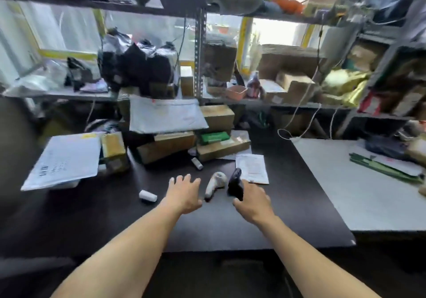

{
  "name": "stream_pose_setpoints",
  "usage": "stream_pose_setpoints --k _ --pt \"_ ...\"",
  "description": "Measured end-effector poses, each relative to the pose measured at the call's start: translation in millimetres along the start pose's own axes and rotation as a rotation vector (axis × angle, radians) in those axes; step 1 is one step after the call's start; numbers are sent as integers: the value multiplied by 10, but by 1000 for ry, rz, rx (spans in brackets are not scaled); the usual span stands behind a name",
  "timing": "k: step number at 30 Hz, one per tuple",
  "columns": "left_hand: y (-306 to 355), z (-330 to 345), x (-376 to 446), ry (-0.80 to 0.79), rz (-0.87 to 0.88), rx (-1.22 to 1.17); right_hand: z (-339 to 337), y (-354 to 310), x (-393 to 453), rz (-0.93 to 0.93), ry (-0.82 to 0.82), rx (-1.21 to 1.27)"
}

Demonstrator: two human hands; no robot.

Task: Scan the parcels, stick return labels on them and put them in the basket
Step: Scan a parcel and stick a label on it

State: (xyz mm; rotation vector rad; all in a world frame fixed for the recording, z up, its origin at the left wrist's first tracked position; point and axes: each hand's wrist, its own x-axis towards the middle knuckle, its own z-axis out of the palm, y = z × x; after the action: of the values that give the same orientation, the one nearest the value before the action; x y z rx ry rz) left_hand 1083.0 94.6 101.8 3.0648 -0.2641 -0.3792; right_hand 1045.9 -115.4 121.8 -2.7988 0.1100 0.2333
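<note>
On the far left of the dark counter (92, 217) a white mailer (65, 158) lies tilted over the edge of a pile, with a small tape-wrapped box (113, 146) just beside it on the right. Nearer, a small white roll (148, 195) lies on its side on the bare counter. Behind it, at the far middle, cardboard parcels (166, 145) are stacked with a large white padded mailer (164, 115) lying across the top.

The left hand (185, 192) hovers above the counter with its fingers spread and straight, holding nothing. Just to its right lies a white handheld scanner (215, 183), its head pointing away. Beside that, the right hand (252, 202) has its fingers curled around a black scanner (235, 182) that stands tilted on the counter. The two hands are apart, with the white scanner between them.

Beyond the black scanner a printed label sheet (252, 168) lies flat. To the right a grey table (357, 194) adjoins the counter, and green flat packets (385, 166) lie at its far right.
</note>
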Motion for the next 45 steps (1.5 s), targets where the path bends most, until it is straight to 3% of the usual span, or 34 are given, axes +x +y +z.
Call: stream_pose_setpoints --k 6,15,24,33,38,45 --pt "-699 -17 204 -31 -97 -23 263 -453 526 -45 -101 -12" --pt "-1241 283 632 -90 -230 -59 530 -742 1548 -140 -135 -65" --pt "-1618 762 739 -294 -279 -239 918 -1104 1986 -285 -228 -148" --pt "-1635 847 938 -130 -311 -431 1175 -1331 2085 -319 -264 -142" --pt "-1498 687 1211 -93 -264 -376 1020 -1128 2128 -260 -203 -147" --pt "-1083 344 1801 -112 -112 -219 649 -427 2231 -42 -145 -167"
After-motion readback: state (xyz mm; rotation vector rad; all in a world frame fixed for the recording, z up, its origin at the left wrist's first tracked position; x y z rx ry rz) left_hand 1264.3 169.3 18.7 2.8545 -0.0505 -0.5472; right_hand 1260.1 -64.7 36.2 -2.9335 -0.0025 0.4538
